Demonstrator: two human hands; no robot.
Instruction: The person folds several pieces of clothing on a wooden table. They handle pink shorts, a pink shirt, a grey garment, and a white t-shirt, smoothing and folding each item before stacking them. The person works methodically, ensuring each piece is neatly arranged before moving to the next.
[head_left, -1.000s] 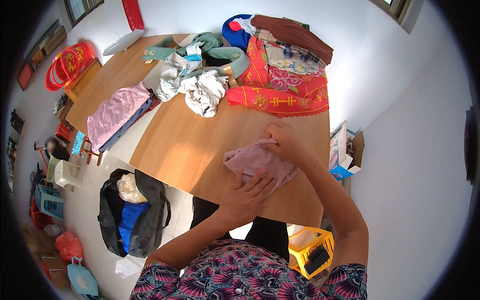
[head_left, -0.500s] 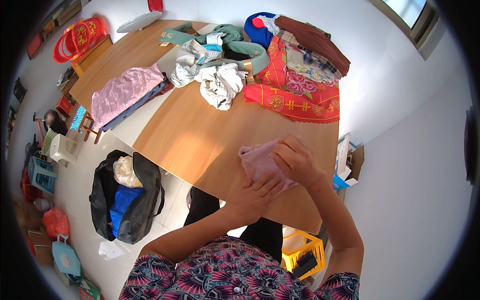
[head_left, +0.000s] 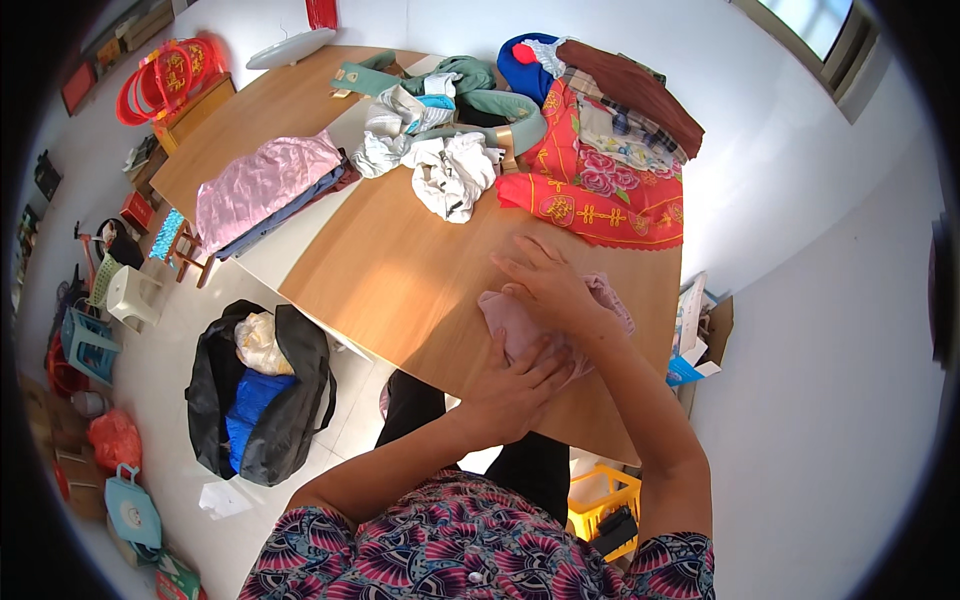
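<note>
A small pink garment (head_left: 502, 316) lies folded near the front of the wooden table (head_left: 385, 285). Its right edge looks gathered and sticks out past my right wrist. My left hand (head_left: 512, 388) lies flat on the near side of the cloth, fingers spread. Over the far side reaches my right hand (head_left: 548, 284), its fingers stretched out toward the left; whether the palm presses on the cloth is hidden. Neither hand grips anything.
White crumpled clothes (head_left: 448, 175) and green clothing (head_left: 470, 80) lie farther back. A red patterned cloth (head_left: 600, 205) bears more clothes at the far right. Pink satin fabric (head_left: 265, 185) is at the left. On the floor stands an open black bag (head_left: 290, 425).
My right hand has moved left across the garment, and its curled fingers have straightened. The garment's gathered right edge now shows. My left hand stays on the cloth.
</note>
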